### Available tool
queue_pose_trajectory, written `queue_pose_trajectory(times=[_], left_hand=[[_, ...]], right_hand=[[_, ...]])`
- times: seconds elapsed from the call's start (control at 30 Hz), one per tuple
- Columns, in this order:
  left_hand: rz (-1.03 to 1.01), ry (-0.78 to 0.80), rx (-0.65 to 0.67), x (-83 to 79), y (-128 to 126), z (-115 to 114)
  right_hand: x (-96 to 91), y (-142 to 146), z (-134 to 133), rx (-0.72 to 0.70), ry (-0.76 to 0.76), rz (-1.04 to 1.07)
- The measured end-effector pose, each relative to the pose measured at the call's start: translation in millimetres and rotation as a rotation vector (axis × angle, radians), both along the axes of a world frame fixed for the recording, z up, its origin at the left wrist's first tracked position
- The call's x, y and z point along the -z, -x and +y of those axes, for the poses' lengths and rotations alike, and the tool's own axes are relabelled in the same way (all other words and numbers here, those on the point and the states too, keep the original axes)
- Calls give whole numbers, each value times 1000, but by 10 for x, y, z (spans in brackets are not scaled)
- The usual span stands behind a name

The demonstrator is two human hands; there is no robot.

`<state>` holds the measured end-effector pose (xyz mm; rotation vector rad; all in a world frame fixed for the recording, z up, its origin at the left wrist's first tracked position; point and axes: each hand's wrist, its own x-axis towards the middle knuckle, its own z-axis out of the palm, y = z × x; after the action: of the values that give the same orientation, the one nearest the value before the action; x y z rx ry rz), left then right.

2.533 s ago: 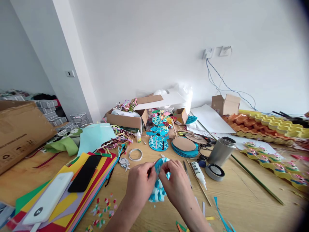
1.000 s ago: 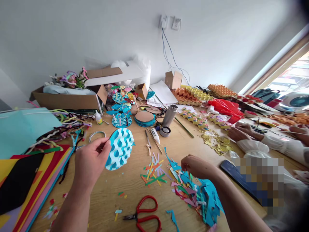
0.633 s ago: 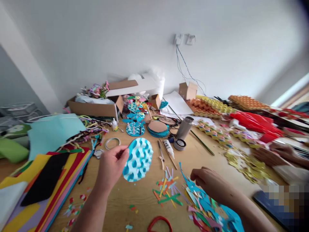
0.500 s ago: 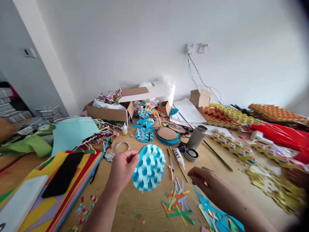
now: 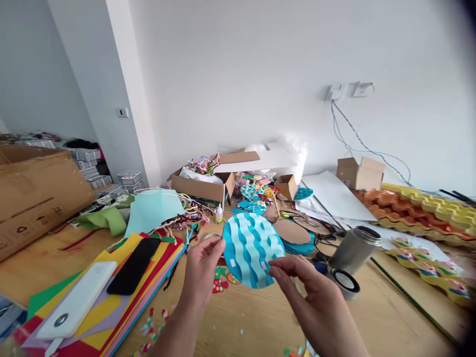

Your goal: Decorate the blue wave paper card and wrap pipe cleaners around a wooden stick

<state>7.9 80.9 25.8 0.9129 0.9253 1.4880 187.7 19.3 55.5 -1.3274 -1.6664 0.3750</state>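
Pinched left hand (image 5: 202,267), curled right hand (image 5: 313,288)

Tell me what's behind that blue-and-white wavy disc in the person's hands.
Beyond its top edge: blue craft pieces. Beyond its right edge: a stack of cardboard discs. Near its lower left: red cutouts. Anything directly behind the disc is covered.

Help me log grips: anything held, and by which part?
A blue-and-white disc, pinched at its left edge by the left hand; the right hand is at its lower right, grip unclear.
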Motion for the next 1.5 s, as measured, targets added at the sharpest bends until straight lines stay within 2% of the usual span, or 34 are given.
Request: queue_pose_trajectory(times=[0.1, 0.2, 0.33, 0.53, 0.8, 1.0, 1.33, 1.5], left_hand=[[-72, 23, 2, -9, -41, -7], [-86, 9, 11, -5, -72, -18], [-44, -5, -3, 30, -105, -36], [108, 57, 26, 28, -145, -93], [162, -93, 127, 33, -175, -114], [311, -13, 110, 25, -182, -114], [253, 76, 216, -32, -200, -120], [290, 45, 221, -5, -198, -129]], right_hand=[[32, 159, 0, -35, -252, -129], [56, 272, 13, -52, -347, -233], [136, 346, 53, -37, -340, -335], [262, 361, 131, -13, -328, -506], [305, 330, 167, 21, -272, -498], [332, 285, 199, 61, -256, -532], [365, 280, 234, 46, -236, -561], [380, 276, 248, 48, -245, -566]])
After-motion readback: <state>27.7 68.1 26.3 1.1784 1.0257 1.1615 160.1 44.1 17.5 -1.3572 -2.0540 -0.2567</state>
